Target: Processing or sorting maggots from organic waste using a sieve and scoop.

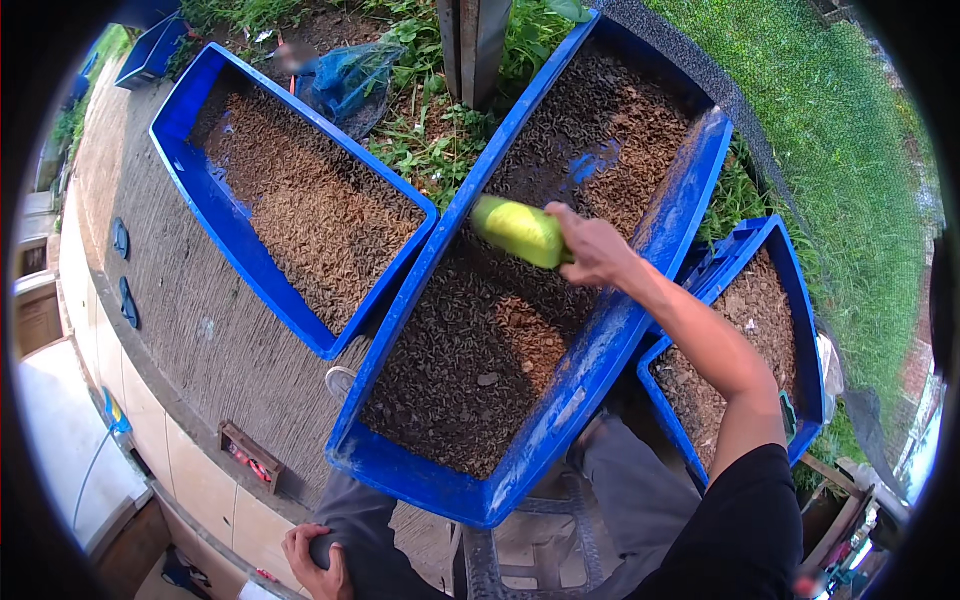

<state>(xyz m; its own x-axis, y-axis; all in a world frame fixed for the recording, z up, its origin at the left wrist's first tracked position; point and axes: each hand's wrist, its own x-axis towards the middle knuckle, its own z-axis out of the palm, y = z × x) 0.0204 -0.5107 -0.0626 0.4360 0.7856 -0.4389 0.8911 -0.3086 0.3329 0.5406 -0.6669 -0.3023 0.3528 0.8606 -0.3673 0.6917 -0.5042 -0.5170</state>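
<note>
My right hand point(590, 248) is closed round the near end of a yellow-green scoop-like tool point(518, 231), blurred by motion. The tool is above the middle of a long blue tub point(400, 325), near its left wall. Inside the tub lies dark, crumbly material point(450, 370) dotted with many small grub-like larvae. Lighter brown patches point(530, 340) show on its right side, and a bit of blue bottom shows through farther up. Down at the lower left, my left hand point(318, 562) rests on my knee, fingers spread and holding nothing.
To the left, another blue tub point(285, 300) holds light brown grainy material. A smaller blue tub point(655, 375) with brown material is at the right. A metal post point(470, 50) rises behind. Blue netting point(350, 80), slippers point(128, 302) and a small wooden box point(250, 455) lie on the ground.
</note>
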